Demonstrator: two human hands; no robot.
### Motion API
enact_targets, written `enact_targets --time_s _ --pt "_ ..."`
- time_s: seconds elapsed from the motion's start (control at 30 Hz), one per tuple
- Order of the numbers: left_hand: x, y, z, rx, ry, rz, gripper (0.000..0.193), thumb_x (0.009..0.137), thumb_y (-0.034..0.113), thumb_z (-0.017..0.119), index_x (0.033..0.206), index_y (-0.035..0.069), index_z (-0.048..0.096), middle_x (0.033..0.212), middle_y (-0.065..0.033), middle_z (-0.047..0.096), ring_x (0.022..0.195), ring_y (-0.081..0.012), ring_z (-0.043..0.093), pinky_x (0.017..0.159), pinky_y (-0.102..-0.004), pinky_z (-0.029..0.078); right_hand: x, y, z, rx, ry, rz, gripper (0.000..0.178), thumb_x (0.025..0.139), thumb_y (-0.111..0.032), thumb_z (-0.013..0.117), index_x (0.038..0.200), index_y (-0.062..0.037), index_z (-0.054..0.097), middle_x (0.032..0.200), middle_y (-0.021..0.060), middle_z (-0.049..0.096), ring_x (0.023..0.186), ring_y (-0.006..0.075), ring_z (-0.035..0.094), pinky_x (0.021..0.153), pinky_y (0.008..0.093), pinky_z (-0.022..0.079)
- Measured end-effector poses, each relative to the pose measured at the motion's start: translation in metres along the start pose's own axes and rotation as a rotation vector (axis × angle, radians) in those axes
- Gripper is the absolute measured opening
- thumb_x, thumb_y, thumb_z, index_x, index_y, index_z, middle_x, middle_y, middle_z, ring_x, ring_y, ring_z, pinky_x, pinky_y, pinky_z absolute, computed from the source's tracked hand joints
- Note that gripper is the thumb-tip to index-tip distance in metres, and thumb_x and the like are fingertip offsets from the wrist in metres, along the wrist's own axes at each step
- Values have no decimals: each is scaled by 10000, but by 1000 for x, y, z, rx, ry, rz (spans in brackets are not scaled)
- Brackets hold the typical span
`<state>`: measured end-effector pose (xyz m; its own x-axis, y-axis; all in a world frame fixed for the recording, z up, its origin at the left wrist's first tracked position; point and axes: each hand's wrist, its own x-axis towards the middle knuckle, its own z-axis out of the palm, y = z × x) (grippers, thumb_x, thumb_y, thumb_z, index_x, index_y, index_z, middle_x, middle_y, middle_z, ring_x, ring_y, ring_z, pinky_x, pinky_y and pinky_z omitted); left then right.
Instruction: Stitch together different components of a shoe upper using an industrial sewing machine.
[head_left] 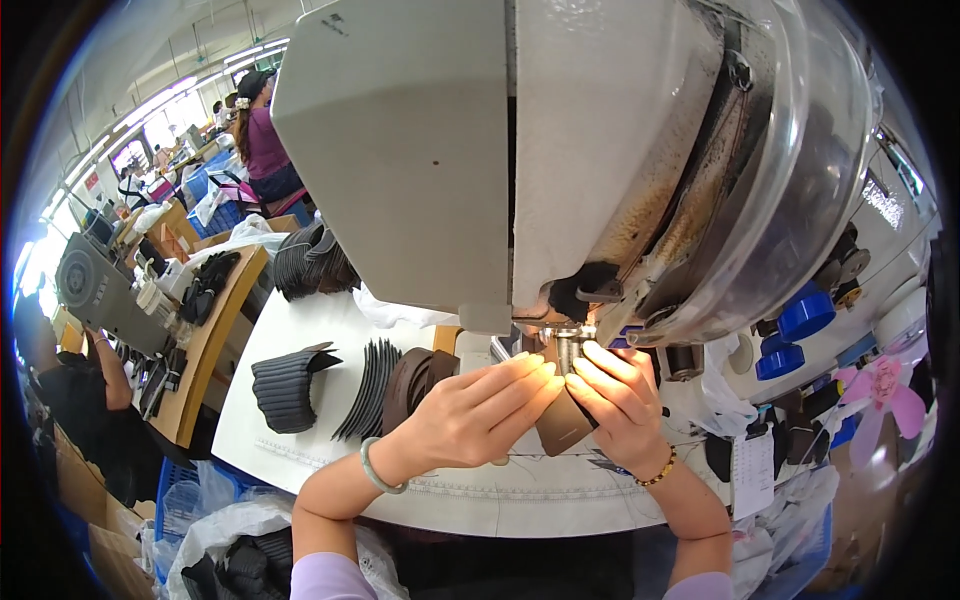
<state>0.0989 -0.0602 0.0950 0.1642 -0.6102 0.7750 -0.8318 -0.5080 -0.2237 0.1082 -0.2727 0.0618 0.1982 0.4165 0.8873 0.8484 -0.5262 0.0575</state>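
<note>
My two hands meet under the head of a white sewing machine (400,160), at the lit spot where a short metal post (568,345) stands. The flat brown piece (563,428) is there too, between and below my fingertips, its plain lower part running toward 6 o'clock.

My left hand (475,410) reaches in from 8 o'clock, fingers extended and pressed together, tips close by the upper left of the brown piece. My right hand (615,395) comes from 4 o'clock, fingers side by side and bent toward the post. Both thumbs are hidden, so I cannot tell whether either hand pinches the piece or only steadies it.

As for how far along I am, I judge this piece to be in mid-handling: it is at the post and not laid aside. Any finished seam on it is covered by my fingers. On the white table (280,335), toward 9 o'clock, lie curved brown pieces (415,380), then a fan of dark strips (367,390), then a ribbed black stack (288,392); another black stack (310,262) sits toward 10 o'clock. I cannot tell which of these are done and which are left.
</note>
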Motion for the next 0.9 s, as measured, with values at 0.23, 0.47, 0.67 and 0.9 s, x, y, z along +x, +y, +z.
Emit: enact_targets --time_s 0.23,0.47,0.67,0.9 --pt "0 -10 6 -66 46 -22 379 620 36 636 995 -13 671 952 -111 678 852 -245 685 643 -297 573 5 4 4 5 16 28 366 648 21 668 1004 -46 718 1033 35 648 930 230 622 792 421 454" --pt "1 -6 3 -91 30 -89 416 613 52 649 1026 11 664 967 -99 659 842 -236 674 578 -305 556 -3 4 7 36 23 89 429 665 82 648 1069 -57 692 1071 77 651 951 275 619 827 467 467" --pt "4 7 5 -208 108 -353 288 764 -27 700 1043 -3 630 944 -134 686 753 -262 679 652 -309 548 -10 9 9 57 47 10 399 670 70 660 1051 -51 654 1058 96 597 956 272 608 807 463 477" --pt "8 4 -6 -296 33 -291 295 719 -23 697 1009 -49 647 928 -144 686 773 -270 673 630 -306 540 -6 11 7 13 89 -40 373 667 47 719 1020 -69 680 926 19 527 807 181 590 773 430 497"
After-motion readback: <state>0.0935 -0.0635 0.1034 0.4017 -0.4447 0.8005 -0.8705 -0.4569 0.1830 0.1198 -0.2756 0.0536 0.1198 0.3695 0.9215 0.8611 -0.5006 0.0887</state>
